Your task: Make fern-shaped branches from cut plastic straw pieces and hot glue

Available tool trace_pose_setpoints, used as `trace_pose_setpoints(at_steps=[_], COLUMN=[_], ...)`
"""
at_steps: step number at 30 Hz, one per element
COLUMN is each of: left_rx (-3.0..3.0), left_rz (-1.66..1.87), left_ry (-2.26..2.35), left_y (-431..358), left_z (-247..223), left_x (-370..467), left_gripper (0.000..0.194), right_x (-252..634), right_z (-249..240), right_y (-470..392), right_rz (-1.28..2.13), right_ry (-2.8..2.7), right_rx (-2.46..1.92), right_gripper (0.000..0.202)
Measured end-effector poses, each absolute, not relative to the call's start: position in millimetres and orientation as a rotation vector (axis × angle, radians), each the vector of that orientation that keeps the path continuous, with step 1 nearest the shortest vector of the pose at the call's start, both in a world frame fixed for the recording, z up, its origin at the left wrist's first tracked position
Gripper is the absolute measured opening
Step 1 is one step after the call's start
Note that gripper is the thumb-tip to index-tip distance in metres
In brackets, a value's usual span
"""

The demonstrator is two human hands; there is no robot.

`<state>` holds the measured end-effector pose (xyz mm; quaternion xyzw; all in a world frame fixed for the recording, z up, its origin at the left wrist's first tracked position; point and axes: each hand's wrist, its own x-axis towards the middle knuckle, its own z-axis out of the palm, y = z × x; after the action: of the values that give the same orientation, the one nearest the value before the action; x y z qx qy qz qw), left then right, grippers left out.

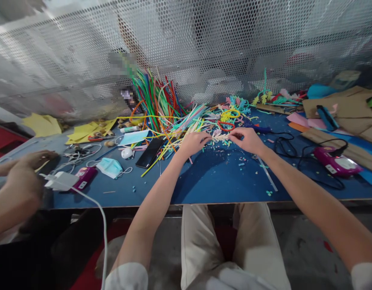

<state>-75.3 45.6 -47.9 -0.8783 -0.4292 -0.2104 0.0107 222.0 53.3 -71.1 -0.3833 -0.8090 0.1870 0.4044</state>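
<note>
My left hand [196, 143] is closed, its thumb and fingers pinching the left end of a pale cream, leafy-looking strip [220, 137]. At the other end of this strip, my right hand [245, 139] pinches with thumb and forefinger. The strip lies roughly level between both hands, low over the blue table [213, 181]. Small pastel scraps lie around and under it. Just behind my hands are red-handled scissors [226, 126] and a yellow looped strand [230, 115]. A bundle of long coloured pipe cleaners [157, 96] stands behind my left hand.
A black phone [149, 153], face masks [110, 167] and a white earbud case [126, 153] lie left. A co-worker's hand [30, 165] is at far left. Right are a corded purple device [337, 161] and brown card [327, 106]. A perforated metal panel [204, 48] stands behind.
</note>
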Motion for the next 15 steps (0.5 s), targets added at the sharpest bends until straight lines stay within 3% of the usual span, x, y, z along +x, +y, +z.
trace_pose_setpoints(at_steps=[8,11,15], left_rx=[-3.162,-3.451,-3.499], left_rz=[-0.273,-0.029,0.268], left_ry=[-1.671,-1.870,-1.812], left_y=[28.5,24.6,24.7], left_z=[-10.6,-9.5,-18.0], left_x=[-88.4,-86.3,-78.9], left_gripper=[0.027,0.034,0.037], right_x=[228.6,235.3,246.0], right_z=[-62.5,-58.3,-53.7], right_y=[52.5,55.2,59.3], right_rz=[0.729,0.975,1.159], right_ry=[-2.215,-2.325,-2.458], right_rx=[-0.920,-0.892,-0.974], right_gripper=[0.032,0.039,0.048])
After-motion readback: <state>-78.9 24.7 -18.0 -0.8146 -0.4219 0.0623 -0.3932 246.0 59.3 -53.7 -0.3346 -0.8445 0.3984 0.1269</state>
